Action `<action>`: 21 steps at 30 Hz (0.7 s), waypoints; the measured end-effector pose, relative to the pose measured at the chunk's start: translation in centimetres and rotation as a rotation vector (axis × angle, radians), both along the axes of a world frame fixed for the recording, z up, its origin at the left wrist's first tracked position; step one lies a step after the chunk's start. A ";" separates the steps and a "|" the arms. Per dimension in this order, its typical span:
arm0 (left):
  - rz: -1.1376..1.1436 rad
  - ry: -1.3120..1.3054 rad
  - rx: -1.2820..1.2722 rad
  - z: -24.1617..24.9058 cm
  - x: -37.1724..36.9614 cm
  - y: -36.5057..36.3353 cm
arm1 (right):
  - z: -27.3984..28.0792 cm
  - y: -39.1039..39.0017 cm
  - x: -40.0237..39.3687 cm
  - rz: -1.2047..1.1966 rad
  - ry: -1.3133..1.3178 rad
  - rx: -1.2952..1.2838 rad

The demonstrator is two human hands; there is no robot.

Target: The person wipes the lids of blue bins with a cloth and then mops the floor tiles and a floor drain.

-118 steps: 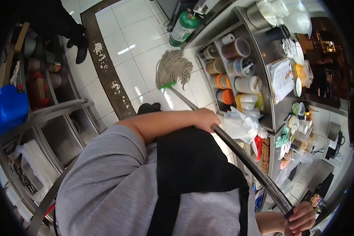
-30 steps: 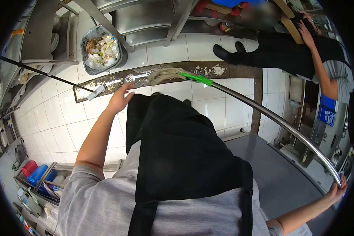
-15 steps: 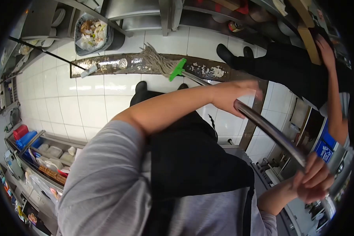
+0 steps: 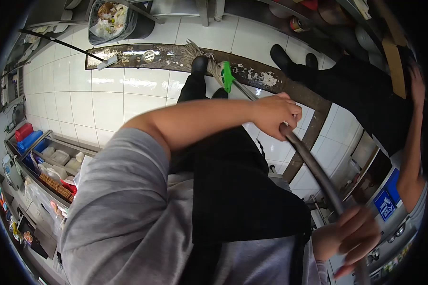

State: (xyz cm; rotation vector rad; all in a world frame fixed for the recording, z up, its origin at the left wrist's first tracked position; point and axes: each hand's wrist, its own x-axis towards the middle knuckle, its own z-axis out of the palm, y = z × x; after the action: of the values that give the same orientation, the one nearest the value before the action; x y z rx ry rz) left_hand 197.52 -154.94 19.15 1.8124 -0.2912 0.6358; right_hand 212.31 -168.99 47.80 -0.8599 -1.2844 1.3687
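A mop with grey strings and a green clamp (image 4: 228,77) rests its head on the floor, over a dark worn strip. Its metal handle (image 4: 314,166) slants down to the right across my front. My left hand (image 4: 277,116) is wrapped round the middle of this handle. Lower down, my right hand (image 4: 349,237), slightly blurred, has its fingers curled about the upper end. My dark boot (image 4: 199,65) stands beside the mop strings and hides part of them.
A lined bin of food scraps (image 4: 110,21) stands at upper left, near a black-handled floor tool (image 4: 107,62). At right, another person in dark trousers (image 4: 356,90) reaches toward a cardboard box (image 4: 393,69). Shelving with containers (image 4: 57,164) runs along the left.
The mop head has shifted right along the dark strip. My boot has stepped forward beside it. My right hand has moved left and downward with the handle. The view has also shifted.
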 end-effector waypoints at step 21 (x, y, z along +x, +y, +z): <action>-0.372 0.625 0.047 -1.6 3.7 -1.2 | -3.4 -1.7 2.7 -0.143 0.200 0.019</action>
State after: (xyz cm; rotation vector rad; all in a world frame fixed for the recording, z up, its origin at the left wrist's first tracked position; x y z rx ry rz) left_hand 201.26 -156.13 17.58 1.8407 -0.2078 -0.2047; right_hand 214.99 -170.66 44.40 -0.7665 -1.0606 1.2923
